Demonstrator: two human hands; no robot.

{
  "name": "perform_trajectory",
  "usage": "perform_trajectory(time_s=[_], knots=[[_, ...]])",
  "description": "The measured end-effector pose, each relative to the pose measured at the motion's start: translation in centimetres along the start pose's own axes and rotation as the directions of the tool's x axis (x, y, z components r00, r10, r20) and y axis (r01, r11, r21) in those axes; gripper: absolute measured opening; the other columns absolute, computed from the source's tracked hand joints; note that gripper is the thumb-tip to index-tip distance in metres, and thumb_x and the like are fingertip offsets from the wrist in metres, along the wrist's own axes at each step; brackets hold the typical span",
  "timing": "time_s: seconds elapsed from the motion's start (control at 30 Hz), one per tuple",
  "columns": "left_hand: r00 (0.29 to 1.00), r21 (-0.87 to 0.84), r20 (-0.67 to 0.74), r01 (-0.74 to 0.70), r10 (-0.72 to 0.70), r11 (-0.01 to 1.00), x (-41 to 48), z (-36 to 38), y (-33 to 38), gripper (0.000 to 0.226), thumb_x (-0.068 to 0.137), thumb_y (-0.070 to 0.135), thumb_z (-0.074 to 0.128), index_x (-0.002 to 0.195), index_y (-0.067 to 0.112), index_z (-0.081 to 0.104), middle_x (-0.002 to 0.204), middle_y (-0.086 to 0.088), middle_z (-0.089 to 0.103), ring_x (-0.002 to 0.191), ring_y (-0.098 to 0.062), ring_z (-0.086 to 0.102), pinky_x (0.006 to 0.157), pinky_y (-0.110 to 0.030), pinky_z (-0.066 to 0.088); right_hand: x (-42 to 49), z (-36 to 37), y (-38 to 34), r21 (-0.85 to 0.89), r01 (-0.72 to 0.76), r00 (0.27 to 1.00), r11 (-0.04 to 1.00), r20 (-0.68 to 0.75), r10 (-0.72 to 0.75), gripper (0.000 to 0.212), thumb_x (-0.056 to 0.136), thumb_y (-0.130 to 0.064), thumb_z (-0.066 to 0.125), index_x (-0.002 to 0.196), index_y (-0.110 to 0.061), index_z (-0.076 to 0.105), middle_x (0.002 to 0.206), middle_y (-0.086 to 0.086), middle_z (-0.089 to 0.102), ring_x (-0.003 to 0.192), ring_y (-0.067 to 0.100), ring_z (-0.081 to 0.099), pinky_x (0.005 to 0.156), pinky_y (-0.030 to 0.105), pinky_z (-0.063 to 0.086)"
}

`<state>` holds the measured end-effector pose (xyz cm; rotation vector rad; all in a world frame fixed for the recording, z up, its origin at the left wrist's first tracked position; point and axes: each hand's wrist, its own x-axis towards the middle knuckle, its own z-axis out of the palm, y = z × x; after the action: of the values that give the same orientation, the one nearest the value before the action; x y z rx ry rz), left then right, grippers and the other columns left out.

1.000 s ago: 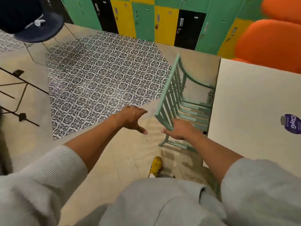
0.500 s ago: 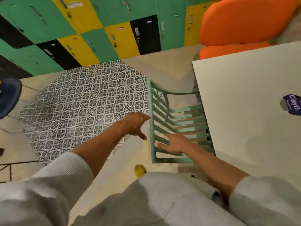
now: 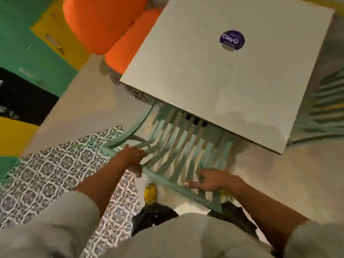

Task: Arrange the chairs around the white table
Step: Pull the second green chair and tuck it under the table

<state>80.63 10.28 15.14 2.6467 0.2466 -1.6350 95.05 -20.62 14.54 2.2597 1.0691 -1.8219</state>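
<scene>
A mint-green slatted chair [image 3: 178, 146] was seen at the near edge of the white table [image 3: 223, 81], with its seat partly pushed under the tabletop and its backrest toward the person. The left hand [image 3: 133, 157] was closed around the left end of the backrest's top rail, and the right hand [image 3: 214, 180] was laid over the same rail further right, with the fingers spread on the slats; a firm grip there could not be confirmed. It was judged that this 1 chair was nearly placed and only a short push remained. A second slatted chair [image 3: 323, 110] was partly visible at the right side of the table, blurred. An orange seat [image 3: 111, 27] was found at the far left corner, touching or just beside the table; which could not be told. How many chairs remained could not be told. The tabletop was bare except for 1 round purple sticker [image 3: 232, 40]. The floor was beige, with patterned tiles [image 3: 46, 175] at the near left, and green, yellow and black lockers [image 3: 28, 58] were seen at the far left.
</scene>
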Motion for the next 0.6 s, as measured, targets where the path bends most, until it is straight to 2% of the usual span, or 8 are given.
perform_trajectory(time_s=[0.07, 0.13, 0.2, 0.23, 0.27, 0.37, 0.43, 0.6], knots=[[0.999, -0.064, 0.023, -0.045, 0.046, 0.997, 0.7, 1.1, -0.6, 0.099, 0.081, 0.058, 0.077, 0.165, 0.035, 0.031, 0.162, -0.001, 0.049, 0.146, -0.028, 0.05, 0.12, -0.042, 0.043, -0.6, 2.4, -1.3, 0.1, -0.058, 0.995, 0.993, -0.072, 0.065, 0.123, 0.065, -0.111, 0.037, 0.16, -0.033, 0.044, 0.168, -0.002, 0.042, 0.147, 0.025, 0.048, 0.117, 0.037, 0.04], [0.991, -0.078, -0.065, -0.12, 0.116, 0.99, 0.5, 2.2, -1.1, 0.091, 0.088, 0.053, 0.071, 0.166, 0.034, 0.029, 0.159, -0.004, 0.053, 0.142, -0.03, 0.055, 0.114, -0.043, 0.048, -1.0, 4.3, -3.4, 0.186, -0.121, 0.982, 0.975, -0.119, 0.144, 0.133, 0.055, -0.114, 0.042, 0.161, -0.033, 0.043, 0.167, -0.003, 0.043, 0.147, 0.024, 0.048, 0.119, 0.04, 0.041], [0.969, -0.005, -0.184, -0.169, 0.165, 0.986, -0.1, 2.9, -1.6, 0.072, 0.095, 0.042, 0.067, 0.16, 0.028, 0.04, 0.15, -0.007, 0.061, 0.134, -0.03, 0.061, 0.109, -0.044, 0.052, -1.2, 6.1, -5.5, 0.172, -0.182, 0.97, 0.968, -0.133, 0.206, 0.143, 0.049, -0.113, 0.049, 0.164, -0.028, 0.038, 0.166, 0.0, 0.043, 0.147, 0.026, 0.048, 0.117, 0.041, 0.044], [0.957, 0.04, -0.234, -0.168, 0.173, 0.985, -0.4, 3.2, -1.8, 0.059, 0.098, 0.036, 0.065, 0.153, 0.024, 0.049, 0.142, -0.008, 0.066, 0.128, -0.029, 0.065, 0.105, -0.043, 0.055, -1.2, 6.9, -6.3, 0.161, -0.209, 0.96, 0.965, -0.156, 0.234, 0.137, 0.056, -0.108, 0.056, 0.164, -0.026, 0.036, 0.164, 0.002, 0.046, 0.144, 0.027, 0.051, 0.114, 0.041, 0.046], [0.946, 0.089, -0.27, -0.16, 0.179, 0.983, -0.7, 3.4, -2.0, 0.047, 0.099, 0.031, 0.063, 0.145, 0.02, 0.056, 0.135, -0.008, 0.069, 0.122, -0.029, 0.067, 0.102, -0.042, 0.056, -1.0, 7.8, -7.1, 0.161, -0.233, 0.942, 0.959, -0.208, 0.264, 0.121, 0.069, -0.096, 0.063, 0.163, -0.025, 0.038, 0.16, 0.005, 0.05, 0.14, 0.028, 0.054, 0.111, 0.04, 0.048], [0.937, 0.182, -0.291, -0.142, 0.191, 0.973, -1.2, 3.9, -2.0, 0.033, 0.102, 0.024, 0.059, 0.134, 0.016, 0.064, 0.129, -0.008, 0.07, 0.117, -0.027, 0.069, 0.101, -0.039, 0.056, -0.6, 9.6, -7.9, 0.133, -0.281, 0.854, 0.95, -0.417, 0.311, 0.056, 0.102, -0.053, 0.061, 0.153, -0.03, 0.051, 0.146, 0.007, 0.064, 0.129, 0.029, 0.063, 0.104, 0.037, 0.052], [0.93, 0.203, -0.303, -0.151, 0.209, 0.967, -1.3, 4.2, -1.9, 0.034, 0.103, 0.023, 0.057, 0.135, 0.016, 0.063, 0.131, -0.009, 0.07, 0.119, -0.028, 0.068, 0.102, -0.039, 0.055, -0.8, 10.4, -8.3, 0.115, -0.344, 0.811, 0.932, -0.463, 0.357, 0.046, 0.104, -0.038, 0.057, 0.15, -0.034, 0.054, 0.141, 0.006, 0.067, 0.126, 0.029, 0.065, 0.102, 0.038, 0.054], [0.939, 0.204, -0.267, -0.166, 0.218, 0.965, -2.4, 6.7, -2.0, 0.041, 0.103, 0.022, 0.057, 0.144, 0.018, 0.059, 0.139, -0.007, 0.066, 0.126, -0.027, 0.065, 0.107, -0.038, 0.053, -1.3, 13.3, -10.3, 0.086, -0.393, 0.795, 0.916, -0.469, 0.385, 0.038, 0.105, -0.032, 0.052, 0.143, -0.034, 0.058, 0.135, 0.005, 0.067, 0.125, 0.028, 0.065, 0.101, 0.041, 0.054]])
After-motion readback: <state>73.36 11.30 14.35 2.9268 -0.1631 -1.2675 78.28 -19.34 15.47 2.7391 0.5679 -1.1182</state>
